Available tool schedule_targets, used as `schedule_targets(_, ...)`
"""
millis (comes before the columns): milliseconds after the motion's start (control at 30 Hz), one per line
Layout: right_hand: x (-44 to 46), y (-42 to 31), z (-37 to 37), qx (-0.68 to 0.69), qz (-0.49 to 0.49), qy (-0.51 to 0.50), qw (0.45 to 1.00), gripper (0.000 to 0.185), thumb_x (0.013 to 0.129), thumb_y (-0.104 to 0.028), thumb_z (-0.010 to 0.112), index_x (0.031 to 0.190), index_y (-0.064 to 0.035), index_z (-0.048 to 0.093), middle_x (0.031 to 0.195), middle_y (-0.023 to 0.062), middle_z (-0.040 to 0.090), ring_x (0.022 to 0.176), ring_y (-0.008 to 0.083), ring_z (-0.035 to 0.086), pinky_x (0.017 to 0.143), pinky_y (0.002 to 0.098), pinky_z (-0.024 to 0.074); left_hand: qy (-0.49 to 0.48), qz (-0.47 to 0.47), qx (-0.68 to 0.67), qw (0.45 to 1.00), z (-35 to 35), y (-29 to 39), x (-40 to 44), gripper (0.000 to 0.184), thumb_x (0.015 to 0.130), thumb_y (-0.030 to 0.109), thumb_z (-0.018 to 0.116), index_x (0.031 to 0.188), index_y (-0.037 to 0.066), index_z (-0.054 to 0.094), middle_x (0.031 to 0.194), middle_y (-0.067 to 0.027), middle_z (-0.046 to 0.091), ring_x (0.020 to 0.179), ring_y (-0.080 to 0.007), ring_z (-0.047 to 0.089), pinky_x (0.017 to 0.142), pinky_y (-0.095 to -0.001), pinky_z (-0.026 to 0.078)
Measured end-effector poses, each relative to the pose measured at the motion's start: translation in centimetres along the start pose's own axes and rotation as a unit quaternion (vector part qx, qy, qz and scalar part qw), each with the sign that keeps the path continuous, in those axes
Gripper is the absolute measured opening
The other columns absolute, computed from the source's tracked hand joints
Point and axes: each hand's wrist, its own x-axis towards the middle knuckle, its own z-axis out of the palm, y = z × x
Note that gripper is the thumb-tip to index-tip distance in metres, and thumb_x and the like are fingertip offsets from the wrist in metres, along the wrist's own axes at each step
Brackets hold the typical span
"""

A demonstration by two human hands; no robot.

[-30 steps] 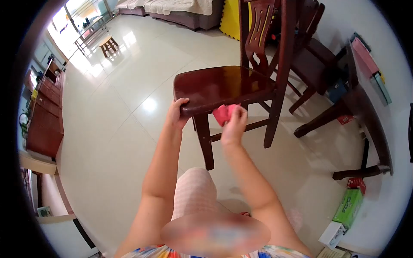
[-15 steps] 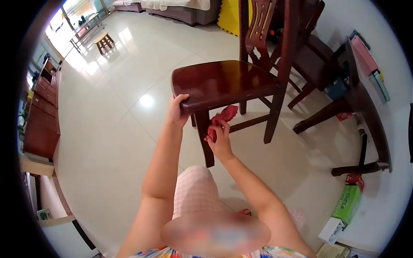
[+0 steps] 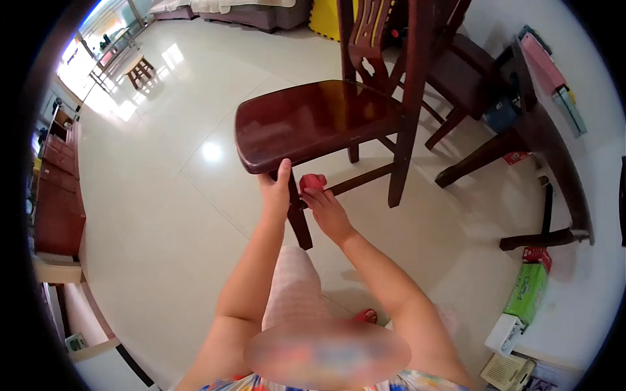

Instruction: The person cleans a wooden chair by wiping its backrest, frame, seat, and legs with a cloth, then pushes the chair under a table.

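A dark red wooden chair (image 3: 313, 124) stands in front of me, its backrest to the right. My left hand (image 3: 276, 186) is closed around the top of the near front leg, just under the seat corner, with the thumb up against the seat edge. In my right hand (image 3: 324, 207) is a red cloth (image 3: 313, 183), pressed against the same leg near the side rung. Part of the cloth is hidden behind the fingers.
Another dark chair (image 3: 460, 75) and a table with curved legs (image 3: 486, 156) stand on the right. A green box (image 3: 527, 291) lies by the right wall. Farther off are a small wooden stool (image 3: 139, 70), a sofa (image 3: 261, 17) and a red cabinet (image 3: 60, 195).
My left hand has shifted from the seat's front edge to the leg beneath it. My right hand has moved down and left with the cloth, from the seat edge to the leg.
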Motion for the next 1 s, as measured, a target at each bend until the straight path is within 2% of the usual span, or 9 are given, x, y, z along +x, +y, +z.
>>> schedule_targets(133,-1.2,4.9,-2.8,-0.131,-0.023,0.037,0.990,0.048,0.079,0.001,0.059,0.125,-0.0121,0.056,0.124,0.0093,0.053,0.105,0.0335,0.052,0.094,0.0407,0.0457,0.010,0.051,-0.007,0.999,0.6,-0.1,0.1,0.070,0.091,0.030,0.062,0.143,0.000,0.026,0.144,-0.0151,0.035,0.133,-0.0262,0.034,0.112,-0.0370,0.023)
schedule_targets(200,-2.4,8.3,-3.4,-0.110,0.097,0.030,0.989,0.048,0.079,0.002,0.059,0.124,-0.0127,0.057,0.123,0.0095,0.053,0.107,0.0335,0.052,0.094,0.0407,0.0454,0.019,0.098,-0.014,0.995,0.6,-1.8,0.7,0.069,0.093,0.028,0.060,0.145,0.001,0.023,0.146,-0.0142,0.032,0.133,-0.0259,0.032,0.112,-0.0379,0.022)
schedule_targets(467,-4.3,15.7,-7.6,-0.147,0.175,0.157,0.961,0.033,0.081,0.005,0.058,0.112,-0.0063,0.059,0.123,0.0128,0.051,0.111,0.0356,0.051,0.093,0.0402,0.0464,0.067,0.138,-0.030,0.988,1.1,-2.5,-0.4,0.069,0.094,0.031,0.061,0.145,0.003,0.023,0.144,-0.0123,0.034,0.132,-0.0244,0.033,0.112,-0.0369,0.022)
schedule_targets(600,-3.4,13.5,-4.4,-0.043,0.274,0.304,0.912,0.036,0.077,0.008,0.063,0.110,-0.0063,0.057,0.126,0.0182,0.042,0.112,0.0379,0.049,0.094,0.0416,0.0444,0.078,0.134,-0.028,0.988,1.4,-2.4,0.1,0.066,0.094,0.031,0.060,0.143,0.003,0.026,0.143,-0.0116,0.035,0.131,-0.0244,0.034,0.111,-0.0371,0.023)
schedule_targets(800,-1.9,9.3,-5.9,0.226,0.147,0.282,0.921,0.035,0.080,0.013,0.058,0.108,-0.0062,0.054,0.124,0.0135,0.043,0.110,0.0273,0.052,0.074,0.0315,0.0550,0.097,0.111,-0.029,0.989,1.5,-2.4,1.0,0.060,0.094,0.035,0.059,0.139,0.004,0.034,0.135,-0.0115,0.040,0.127,-0.0249,0.037,0.110,-0.0382,0.026)
schedule_targets(867,1.0,10.0,-9.0,0.266,0.170,0.414,0.854,0.029,0.083,0.013,0.056,0.105,-0.0053,0.056,0.127,0.0118,0.042,0.106,0.0230,0.054,0.067,0.0252,0.0563,0.094,0.125,-0.032,0.987,1.7,-2.5,1.5,0.058,0.094,0.036,0.059,0.135,0.003,0.037,0.132,-0.0117,0.040,0.124,-0.0247,0.039,0.109,-0.0384,0.027)
schedule_targets(900,2.8,9.3,-11.9,0.222,0.140,0.460,0.848,0.026,0.088,0.007,0.055,0.111,-0.0052,0.057,0.129,0.0134,0.041,0.111,0.0269,0.052,0.080,0.0322,0.0543,0.094,0.120,-0.031,0.988,1.7,-2.2,1.3,0.057,0.094,0.036,0.059,0.135,0.002,0.037,0.133,-0.0118,0.040,0.124,-0.0246,0.039,0.108,-0.0383,0.027)
schedule_targets(967,5.0,12.3,-15.2,0.002,0.124,0.408,0.904,0.032,0.093,-0.004,0.052,0.125,-0.0063,0.053,0.131,0.0166,0.038,0.123,0.0326,0.041,0.100,0.0417,0.0434,0.115,0.095,-0.023,0.989,1.8,-2.0,1.2,0.057,0.094,0.035,0.059,0.134,0.001,0.037,0.132,-0.0117,0.040,0.122,-0.0242,0.039,0.108,-0.0375,0.028)
schedule_targets(1000,6.8,13.1,-16.6,0.068,0.107,0.401,0.907,0.037,0.095,-0.011,0.050,0.131,-0.0069,0.050,0.131,0.0172,0.040,0.121,0.0340,0.043,0.107,0.0429,0.0340,0.110,0.102,-0.023,0.988,1.8,-2.1,1.4,0.057,0.094,0.035,0.059,0.134,0.001,0.037,0.132,-0.0117,0.040,0.122,-0.0241,0.039,0.108,-0.0374,0.028)
